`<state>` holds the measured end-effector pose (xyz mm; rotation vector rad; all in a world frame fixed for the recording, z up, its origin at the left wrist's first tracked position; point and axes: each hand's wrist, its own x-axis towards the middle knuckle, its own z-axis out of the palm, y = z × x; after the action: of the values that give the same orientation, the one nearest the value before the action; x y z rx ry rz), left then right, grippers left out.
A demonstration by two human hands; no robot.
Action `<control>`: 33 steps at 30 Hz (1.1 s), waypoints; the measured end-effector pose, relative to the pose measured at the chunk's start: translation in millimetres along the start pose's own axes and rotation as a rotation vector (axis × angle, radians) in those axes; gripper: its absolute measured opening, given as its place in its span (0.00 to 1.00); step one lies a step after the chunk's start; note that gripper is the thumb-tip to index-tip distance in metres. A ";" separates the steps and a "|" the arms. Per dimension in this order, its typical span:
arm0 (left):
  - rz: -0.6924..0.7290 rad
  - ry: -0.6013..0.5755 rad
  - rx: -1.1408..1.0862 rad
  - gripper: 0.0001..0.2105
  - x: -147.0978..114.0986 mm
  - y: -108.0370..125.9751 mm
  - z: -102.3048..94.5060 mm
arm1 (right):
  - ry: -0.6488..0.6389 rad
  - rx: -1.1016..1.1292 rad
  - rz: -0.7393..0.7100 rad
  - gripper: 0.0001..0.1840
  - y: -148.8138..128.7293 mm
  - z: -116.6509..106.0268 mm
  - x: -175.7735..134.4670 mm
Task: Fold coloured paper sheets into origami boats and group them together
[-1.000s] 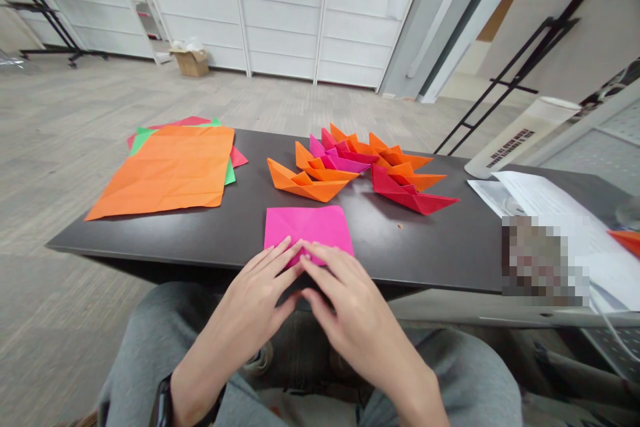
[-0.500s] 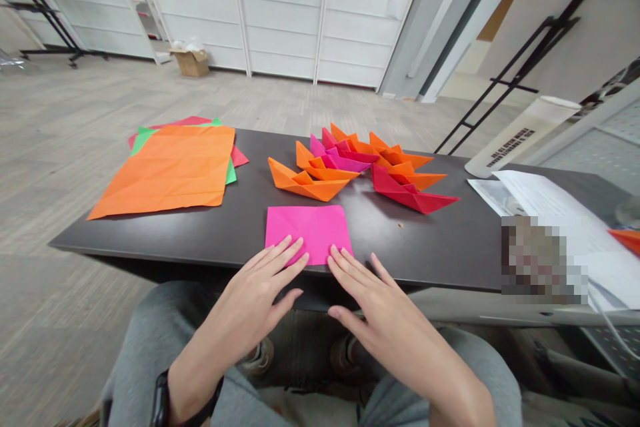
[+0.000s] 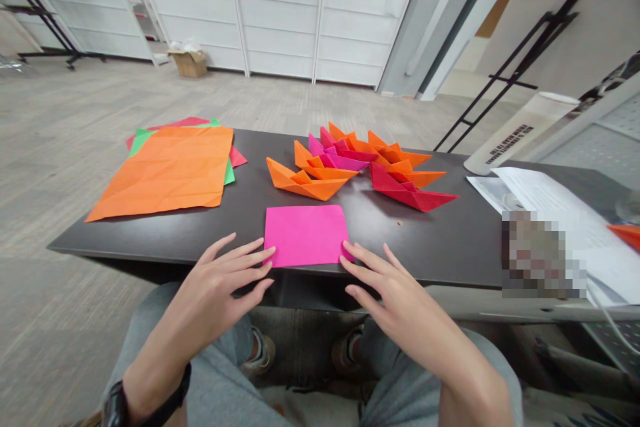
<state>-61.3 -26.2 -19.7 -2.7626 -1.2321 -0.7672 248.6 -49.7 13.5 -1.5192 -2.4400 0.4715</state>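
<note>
A folded bright pink sheet of paper (image 3: 306, 233) lies flat at the front edge of the dark table. My left hand (image 3: 227, 277) rests at its lower left corner, fingers spread, with fingertips on the paper's edge. At the lower right corner, my right hand (image 3: 380, 280) touches the edge with its fingertips, fingers also apart. Neither hand grips anything. Just beyond the pink paper sit several folded paper boats, among them an orange boat (image 3: 307, 180) and a red boat (image 3: 413, 190).
To the left lies a stack of coloured sheets, an orange sheet (image 3: 167, 170) on top. On the right are white printed papers (image 3: 550, 213), a white cylinder with lettering (image 3: 520, 133) and a pixelated patch. The dark table's (image 3: 240, 220) front edge runs close to my knees.
My hands have drawn apart from the middle of the pink paper out to its lower corners, the left one moving furthest. The paper stays in place.
</note>
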 end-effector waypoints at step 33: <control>-0.380 0.605 -0.577 0.29 21.2 43.0 15.4 | 0.278 0.189 -0.075 0.11 5.2 20.2 30.2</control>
<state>-12.5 -37.8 -16.4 -2.3003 -1.5685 -2.0824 232.5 -23.3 -6.4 -1.3145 -2.1654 0.4301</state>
